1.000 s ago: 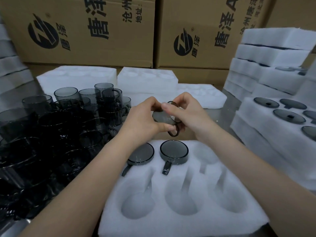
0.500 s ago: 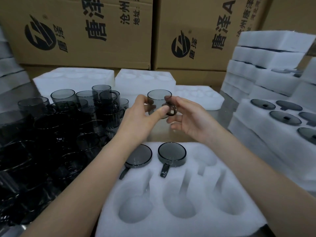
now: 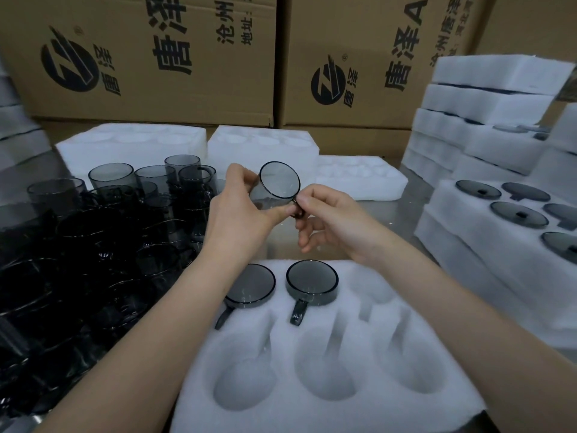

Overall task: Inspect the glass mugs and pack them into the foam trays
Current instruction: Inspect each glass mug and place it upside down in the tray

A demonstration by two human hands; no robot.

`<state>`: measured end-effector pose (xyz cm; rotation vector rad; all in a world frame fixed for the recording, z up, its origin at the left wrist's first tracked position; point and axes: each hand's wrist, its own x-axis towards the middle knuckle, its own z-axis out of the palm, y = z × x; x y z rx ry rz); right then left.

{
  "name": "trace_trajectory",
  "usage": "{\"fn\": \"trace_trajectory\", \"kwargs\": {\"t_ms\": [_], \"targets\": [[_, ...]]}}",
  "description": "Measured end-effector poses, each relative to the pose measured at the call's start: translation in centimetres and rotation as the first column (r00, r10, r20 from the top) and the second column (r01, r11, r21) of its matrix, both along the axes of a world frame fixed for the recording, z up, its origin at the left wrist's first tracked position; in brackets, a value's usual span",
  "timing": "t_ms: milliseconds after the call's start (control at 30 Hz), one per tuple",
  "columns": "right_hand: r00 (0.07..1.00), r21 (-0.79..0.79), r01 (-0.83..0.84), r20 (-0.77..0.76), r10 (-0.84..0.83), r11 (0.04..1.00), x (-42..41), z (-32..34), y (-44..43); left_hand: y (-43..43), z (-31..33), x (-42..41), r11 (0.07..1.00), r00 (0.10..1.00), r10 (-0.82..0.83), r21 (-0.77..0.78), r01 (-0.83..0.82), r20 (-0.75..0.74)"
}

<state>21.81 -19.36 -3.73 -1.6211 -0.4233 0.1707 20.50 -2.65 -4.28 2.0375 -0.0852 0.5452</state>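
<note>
Tipped from upright a moment ago onto its side: glass mug (image 3: 276,189), one round end now facing the camera. Held in the air above the far edge of the foam tray (image 3: 352,332), both hands close together on it. Gripped round the body by the left hand (image 3: 240,214); pinched at the handle by the right hand (image 3: 331,220). Seated in the tray's far row, two packed mugs (image 3: 312,281), handles toward the camera. Crowded at left, loose mugs (image 3: 125,214); at right, a filled tray (image 3: 462,220); behind, cardboard boxes (image 3: 150,57).
</note>
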Motion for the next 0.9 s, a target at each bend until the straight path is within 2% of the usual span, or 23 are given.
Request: {"fn": "trace_trajectory", "kwargs": {"t_ms": [167,300,533,667,833,900], "targets": [[0.998,0.009,0.062,0.015,-0.062,0.998,-0.1,0.2,0.3,-0.2,0.1,-0.4,0.992,0.993,-0.112,0.052,0.115,-0.041],[1.0,0.155,-0.016,0.005,0.016,0.988,-0.2,0.5,0.0,-0.4,0.3,-0.6,0.993,0.99,-0.075,0.08,0.085,-0.118],[0.985,0.303,-0.162,-0.014,0.174,0.939,-0.3,0.5,-0.5,-0.4,0.8,-1.1,0.985,0.978,-0.145,-0.11,0.129,-0.149],[0.982,0.289,-0.181,0.008,0.187,0.94,-0.2,0.4,-0.4,-0.3,0.9,-1.3,0.976,0.964,-0.184,-0.154,0.156,-0.192],[0.991,0.245,-0.125,-0.019,0.134,0.961,0.0,0.4,-0.5,-0.6,0.8,-1.2,0.982,0.974,-0.182,-0.082,0.172,-0.138],[0.997,0.193,-0.068,-0.033,0.076,0.979,0.1,0.3,-0.5,-0.6,0.6,-1.1,0.981,0.97,-0.19,0.0,0.192,-0.148]]}}
